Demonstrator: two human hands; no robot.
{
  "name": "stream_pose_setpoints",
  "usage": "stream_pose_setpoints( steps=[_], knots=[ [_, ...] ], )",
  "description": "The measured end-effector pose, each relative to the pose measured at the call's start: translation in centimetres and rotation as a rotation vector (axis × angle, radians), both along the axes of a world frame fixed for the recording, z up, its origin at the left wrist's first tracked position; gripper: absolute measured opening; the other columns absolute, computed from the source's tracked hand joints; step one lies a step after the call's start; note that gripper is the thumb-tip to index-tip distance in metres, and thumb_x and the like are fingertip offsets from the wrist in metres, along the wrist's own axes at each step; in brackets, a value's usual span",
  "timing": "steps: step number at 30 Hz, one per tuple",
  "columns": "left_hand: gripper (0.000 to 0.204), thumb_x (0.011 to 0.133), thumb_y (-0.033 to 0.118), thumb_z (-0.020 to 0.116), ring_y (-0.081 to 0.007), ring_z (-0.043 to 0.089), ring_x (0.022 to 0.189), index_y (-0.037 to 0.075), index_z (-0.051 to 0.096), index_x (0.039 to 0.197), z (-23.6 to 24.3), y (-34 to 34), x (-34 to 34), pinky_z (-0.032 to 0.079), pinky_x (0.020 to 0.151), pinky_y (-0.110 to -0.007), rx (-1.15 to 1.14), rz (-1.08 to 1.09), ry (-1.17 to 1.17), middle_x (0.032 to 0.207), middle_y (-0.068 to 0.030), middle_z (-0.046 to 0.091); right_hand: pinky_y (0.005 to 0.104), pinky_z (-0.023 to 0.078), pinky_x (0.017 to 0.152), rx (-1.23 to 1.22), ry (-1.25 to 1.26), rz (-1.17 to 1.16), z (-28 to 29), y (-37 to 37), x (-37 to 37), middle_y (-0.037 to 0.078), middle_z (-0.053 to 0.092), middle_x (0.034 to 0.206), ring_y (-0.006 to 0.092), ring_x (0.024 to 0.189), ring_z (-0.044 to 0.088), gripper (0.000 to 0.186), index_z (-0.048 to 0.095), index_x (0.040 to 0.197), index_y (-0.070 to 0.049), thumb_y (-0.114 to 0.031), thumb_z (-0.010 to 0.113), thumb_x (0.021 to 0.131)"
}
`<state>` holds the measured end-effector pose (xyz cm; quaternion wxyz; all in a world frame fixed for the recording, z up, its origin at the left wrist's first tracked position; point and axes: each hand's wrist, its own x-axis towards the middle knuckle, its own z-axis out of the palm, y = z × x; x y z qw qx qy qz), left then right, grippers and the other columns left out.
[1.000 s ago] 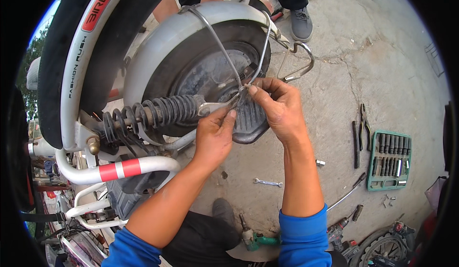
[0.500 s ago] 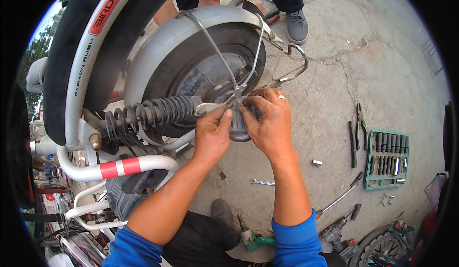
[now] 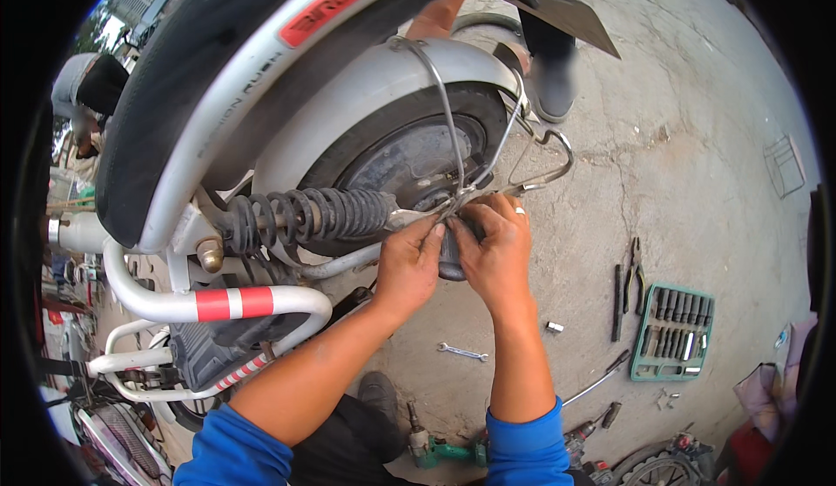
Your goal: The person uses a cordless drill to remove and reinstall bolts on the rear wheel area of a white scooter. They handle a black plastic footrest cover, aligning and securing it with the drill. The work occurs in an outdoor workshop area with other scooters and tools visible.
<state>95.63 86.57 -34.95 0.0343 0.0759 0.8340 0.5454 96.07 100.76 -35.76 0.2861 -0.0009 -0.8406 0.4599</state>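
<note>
My left hand point(image 3: 407, 264) and my right hand point(image 3: 496, 255) work close together beside the axle of a scooter's rear wheel point(image 3: 324, 171). Their fingertips pinch at the spot where thin metal stays point(image 3: 446, 103) come down from the silver mudguard point(image 3: 353, 94). Whatever small part lies between the fingers is hidden. Below the fingertips hangs a dark rounded piece point(image 3: 450, 270), just between the two hands. Left of them, a black coil-spring shock absorber point(image 3: 318, 214) ends at a bracket near my left fingers. A ring shows on my right hand.
A small wrench point(image 3: 462, 352) and a socket point(image 3: 554, 327) lie on the concrete. Pliers point(image 3: 638, 277) and a green socket case point(image 3: 676, 334) are at right. A green power tool point(image 3: 448, 453) rests near my shoe point(image 3: 379, 399). Another person's shoe point(image 3: 553, 90) stands beyond the wheel.
The view has shifted, so the scooter sits further right and the tools on the ground lower and left. Both hands stay at the same place by the axle, fingers still pinched.
</note>
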Motion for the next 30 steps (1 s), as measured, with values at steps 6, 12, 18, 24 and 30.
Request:
stream_pose_setpoints(
  steps=[6, 12, 18, 24, 30],
  knots=[
    [0.024, 0.101, 0.012, 0.056, -0.0283, 0.062, 0.065, 0.000, 0.067, 0.119, -0.6, 0.2, 0.0, 0.050, 0.065, -0.036, 0.045, 0.010, 0.154, 0.083, -0.0234, 0.066, 0.0368, 0.053, 0.084, -0.056, -0.046, 0.100, 0.0, 1.2, -0.4, 0.016, 0.069, 0.104, 0.0301, 0.096, 0.067, 0.024, 0.071, 0.092, 0.004, -0.004, 0.083, 0.074],
    [0.021, 0.101, 0.012, 0.058, -0.0242, 0.056, 0.062, -0.001, 0.068, 0.114, -1.1, 0.6, 0.4, 0.047, 0.060, -0.034, 0.115, 0.086, -0.018, 0.077, -0.0199, 0.064, 0.0334, 0.053, 0.080, -0.069, -0.059, 0.147, -0.3, 0.6, -0.4, 0.015, 0.068, 0.103, 0.0263, 0.092, 0.067, 0.021, 0.072, 0.095, 0.003, 0.001, 0.080, 0.076],
    [0.020, 0.098, 0.015, 0.069, -0.0036, 0.051, 0.072, -0.001, 0.074, 0.107, -0.7, 1.4, 1.3, 0.044, 0.062, -0.025, 0.444, 0.325, -0.432, 0.081, 0.0021, 0.067, 0.0354, 0.053, 0.078, -0.057, -0.075, 0.109, -0.3, -0.2, -0.6, 0.015, 0.068, 0.100, 0.0293, 0.089, 0.066, 0.019, 0.071, 0.094, 0.001, -0.001, 0.080, 0.077],
    [0.021, 0.097, 0.021, 0.070, -0.0031, 0.041, 0.064, 0.001, 0.073, 0.092, -1.0, 1.1, 2.1, 0.034, 0.053, -0.027, 0.579, 0.323, -0.529, 0.069, 0.0060, 0.055, 0.0394, 0.051, 0.083, 0.053, -0.034, 0.058, -0.4, -0.6, -0.5, 0.015, 0.068, 0.099, 0.0310, 0.091, 0.064, 0.019, 0.071, 0.092, 0.001, 0.000, 0.080, 0.076],
    [0.035, 0.101, 0.029, 0.065, -0.0185, 0.066, 0.101, 0.000, 0.066, 0.121, -4.7, 1.0, 2.4, 0.051, 0.087, -0.033, 0.121, 0.172, -0.092, 0.108, -0.0105, 0.072, 0.0406, 0.049, 0.084, 0.069, -0.049, 0.035, -2.2, -0.3, -0.1, 0.013, 0.069, 0.100, 0.0325, 0.098, 0.062, 0.022, 0.073, 0.099, 0.002, 0.002, 0.075, 0.077]
  ],
)
